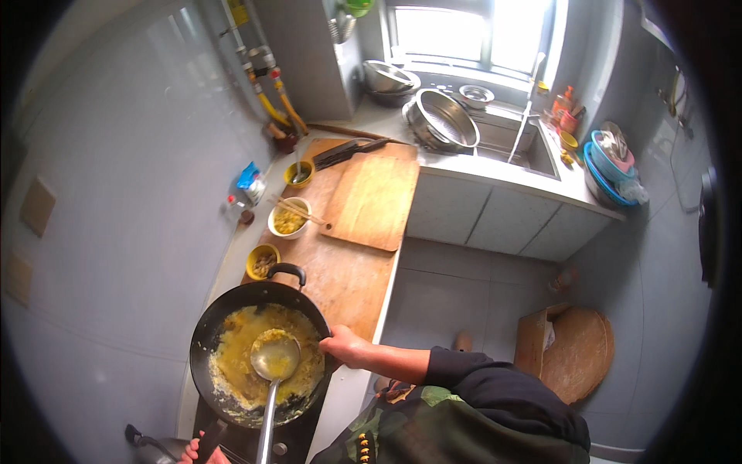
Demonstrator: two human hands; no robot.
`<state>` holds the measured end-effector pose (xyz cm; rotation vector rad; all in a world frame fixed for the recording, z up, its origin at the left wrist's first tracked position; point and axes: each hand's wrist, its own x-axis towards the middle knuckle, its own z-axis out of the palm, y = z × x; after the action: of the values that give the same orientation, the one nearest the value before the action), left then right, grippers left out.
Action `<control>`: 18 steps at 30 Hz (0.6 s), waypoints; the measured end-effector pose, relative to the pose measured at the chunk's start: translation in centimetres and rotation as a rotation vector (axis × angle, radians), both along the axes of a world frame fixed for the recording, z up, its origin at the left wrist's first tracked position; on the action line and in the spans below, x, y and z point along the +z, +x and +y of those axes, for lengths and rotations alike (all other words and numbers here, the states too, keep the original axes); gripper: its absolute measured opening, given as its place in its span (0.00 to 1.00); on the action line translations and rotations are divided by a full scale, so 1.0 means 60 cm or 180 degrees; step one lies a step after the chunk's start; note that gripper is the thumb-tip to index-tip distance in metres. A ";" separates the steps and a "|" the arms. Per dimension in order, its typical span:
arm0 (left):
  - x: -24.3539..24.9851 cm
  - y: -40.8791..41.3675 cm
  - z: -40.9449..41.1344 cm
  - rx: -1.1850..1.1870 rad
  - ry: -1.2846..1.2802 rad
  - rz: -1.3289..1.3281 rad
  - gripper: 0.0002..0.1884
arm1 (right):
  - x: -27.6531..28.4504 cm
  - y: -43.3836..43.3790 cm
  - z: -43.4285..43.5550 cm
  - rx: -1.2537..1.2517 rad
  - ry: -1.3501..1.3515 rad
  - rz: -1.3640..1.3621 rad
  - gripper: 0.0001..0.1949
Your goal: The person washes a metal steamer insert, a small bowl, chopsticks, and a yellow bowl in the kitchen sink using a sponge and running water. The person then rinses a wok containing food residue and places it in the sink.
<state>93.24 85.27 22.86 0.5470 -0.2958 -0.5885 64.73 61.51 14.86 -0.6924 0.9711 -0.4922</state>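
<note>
A black wok (203, 325) holds yellow, wet food, apparently egg (243, 330), with paler bits stuck along its lower side. At the bottom edge of the view, the fingers of my left hand (200, 452) wrap the wok's dark handle (213, 436); part of that hand is cut off. My right hand (348, 346) grips the wok's rim on the right, arm stretched across from a dark sleeve. Inside the wok lies the bowl of a metal ladle (275, 356) with yellow food in it. Its long handle runs out of view at the bottom.
Beyond the wok stand a yellow bowl (263, 261), a white bowl with chopsticks (288, 223) and another yellow bowl (299, 174). A cutting board (371, 200) lies on the wooden worktop (348, 290). A steel pot (443, 119) stands beside the sink (510, 136). The stove (290, 435) is partly hidden.
</note>
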 end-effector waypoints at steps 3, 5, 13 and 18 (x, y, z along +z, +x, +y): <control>0.026 -0.056 -0.080 -0.0270 0.0148 -0.0127 0.10 | 0.054 -0.113 -0.014 -0.0303 -0.0145 -0.0049 0.14; 0.009 -0.087 -0.155 -0.0576 -0.0044 -0.0117 0.09 | 0.032 -0.177 -0.039 -0.0557 -0.0139 -0.0135 0.15; -0.030 -0.340 -0.442 -0.2264 -0.0471 -0.0004 0.14 | 0.038 -0.515 -0.117 -0.1563 -0.0539 -0.0292 0.15; 0.003 -0.544 -0.605 -0.2645 -0.0401 0.0027 0.13 | 0.069 -0.716 -0.184 -0.2086 -0.0519 -0.0019 0.14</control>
<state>60.62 48.97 23.04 0.2804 -0.5535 -1.3635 21.75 50.45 19.01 -0.5036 1.1562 -1.1570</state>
